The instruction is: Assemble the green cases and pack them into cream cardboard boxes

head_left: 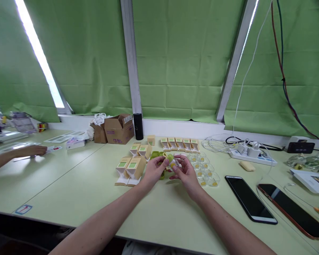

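Note:
Above the table, both hands meet around a small light-green item with a loop (170,157). My left hand (154,170) pinches it between thumb and fingers. My right hand (186,175) has its fingers closed on a clear plastic piece (177,163) against the green item; a yellow spot shows by it. Several green pieces (155,154) lie behind and below my hands, partly hidden. To the right stand rows of clear plastic shells (209,173) with yellow centres. Small beige boxes (136,168) with green labels and open flaps are grouped left of my hands.
More beige boxes (179,144) line up at the back. A cardboard box (118,129) and a black cylinder (138,126) stand by the wall. Right are a power strip (252,156), a white-framed phone (250,199) and a red-edged phone (295,210). Another person's hand (33,151) works far left.

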### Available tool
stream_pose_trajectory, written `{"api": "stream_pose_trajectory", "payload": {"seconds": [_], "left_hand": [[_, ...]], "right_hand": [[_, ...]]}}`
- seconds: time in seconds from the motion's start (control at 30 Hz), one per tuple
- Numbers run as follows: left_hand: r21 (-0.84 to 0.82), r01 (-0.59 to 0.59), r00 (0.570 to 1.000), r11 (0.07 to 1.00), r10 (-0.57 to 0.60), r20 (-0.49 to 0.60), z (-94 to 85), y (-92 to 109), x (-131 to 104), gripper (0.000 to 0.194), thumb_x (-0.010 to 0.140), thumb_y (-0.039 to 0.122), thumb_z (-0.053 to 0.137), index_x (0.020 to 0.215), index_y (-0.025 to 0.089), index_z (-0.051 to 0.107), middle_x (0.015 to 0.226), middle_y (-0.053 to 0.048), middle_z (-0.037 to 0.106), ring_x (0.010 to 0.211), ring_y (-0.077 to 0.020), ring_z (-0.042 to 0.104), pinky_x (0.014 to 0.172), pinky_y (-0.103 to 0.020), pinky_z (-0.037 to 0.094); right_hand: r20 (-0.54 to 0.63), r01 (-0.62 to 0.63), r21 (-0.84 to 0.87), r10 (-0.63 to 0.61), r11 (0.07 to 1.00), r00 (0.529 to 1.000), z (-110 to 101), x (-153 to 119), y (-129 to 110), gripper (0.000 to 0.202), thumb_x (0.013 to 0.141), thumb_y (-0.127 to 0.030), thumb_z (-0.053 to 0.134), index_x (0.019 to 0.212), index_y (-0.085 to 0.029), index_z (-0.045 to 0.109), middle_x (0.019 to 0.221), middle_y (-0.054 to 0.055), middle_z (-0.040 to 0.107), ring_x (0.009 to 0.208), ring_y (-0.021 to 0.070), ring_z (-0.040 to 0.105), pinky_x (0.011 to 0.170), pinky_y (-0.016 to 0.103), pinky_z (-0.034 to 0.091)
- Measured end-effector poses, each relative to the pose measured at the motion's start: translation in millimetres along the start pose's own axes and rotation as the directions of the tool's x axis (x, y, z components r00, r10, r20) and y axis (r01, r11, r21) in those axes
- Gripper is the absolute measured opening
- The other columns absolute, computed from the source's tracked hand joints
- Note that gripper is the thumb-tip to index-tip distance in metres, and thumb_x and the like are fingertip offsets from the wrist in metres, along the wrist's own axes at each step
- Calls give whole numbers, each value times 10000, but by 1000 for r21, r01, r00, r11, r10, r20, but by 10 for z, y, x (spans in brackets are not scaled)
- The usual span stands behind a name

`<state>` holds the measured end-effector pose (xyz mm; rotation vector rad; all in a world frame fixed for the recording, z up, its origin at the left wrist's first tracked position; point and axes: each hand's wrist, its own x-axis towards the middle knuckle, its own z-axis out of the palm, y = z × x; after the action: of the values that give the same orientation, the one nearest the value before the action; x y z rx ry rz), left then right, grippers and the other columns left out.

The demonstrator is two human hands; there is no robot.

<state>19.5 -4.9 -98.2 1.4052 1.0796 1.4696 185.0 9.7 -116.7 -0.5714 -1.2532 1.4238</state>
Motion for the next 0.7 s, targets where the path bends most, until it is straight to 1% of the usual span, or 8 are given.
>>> {"api": "stream_pose_trajectory", "payload": {"seconds": [0.13, 0.23, 0.33, 0.47, 0.57, 0.7], "left_hand": [[-10, 4, 1000, 1000, -4, 15, -12, -23, -4, 624, 775, 719, 820, 990, 136, 753, 905, -82, 777, 700, -179, 710, 667, -280, 572], [8, -20, 1000, 1000, 20, 19, -20, -41, -5, 620, 778, 701, 829, 1015, 133, 765, 950, -98, 790, 764, -191, 722, 710, -280, 580], [37, -30, 999, 999, 30, 14, -27, -66, -2, 603, 785, 676, 839, 1045, 135, 782, 1011, -113, 802, 856, -213, 742, 762, -280, 589], [55, -35, 999, 998, 34, 11, -40, -104, 4, 609, 777, 673, 847, 1056, 134, 795, 1029, -123, 808, 877, -226, 754, 775, -288, 597], [62, -43, 999, 997, 42, 13, -52, -120, 9, 633, 787, 680, 836, 1103, 133, 794, 1077, -137, 811, 912, -235, 763, 807, -300, 605], [70, -35, 999, 997, 35, -3, -66, -139, 28, 707, 758, 701, 845, 1168, 129, 780, 1163, -158, 807, 984, -272, 773, 848, -336, 617]], "right_hand": [[4, 6, -11, -6, 1000, 1000, -3, -2, -2, 588, 747, -512, 919, 1194, -297, 603, 1178, 44, 673, 843, 191, 733, 646, 326, 676], [14, 3, -43, -2, 999, 1000, -19, 2, -8, 588, 754, -526, 909, 1203, -302, 602, 1179, 47, 670, 897, 208, 724, 667, 335, 674], [1, 36, -111, -36, 993, 999, -45, 12, -15, 588, 761, -529, 898, 1215, -294, 608, 1091, 45, 684, 948, 225, 694, 707, 335, 650], [1, 103, -191, -104, 976, 995, -69, 16, -34, 575, 771, -492, 891, 1235, -282, 623, 980, 36, 690, 942, 224, 656, 764, 330, 599], [14, 115, -201, -115, 973, 993, -60, 6, -45, 558, 762, -466, 897, 1219, -280, 636, 993, 37, 684, 922, 221, 653, 765, 332, 585], [34, 113, -209, -108, 971, 994, -31, -11, -40, 530, 770, -424, 894, 1216, -293, 640, 1012, 31, 689, 897, 209, 665, 759, 328, 583]]}}
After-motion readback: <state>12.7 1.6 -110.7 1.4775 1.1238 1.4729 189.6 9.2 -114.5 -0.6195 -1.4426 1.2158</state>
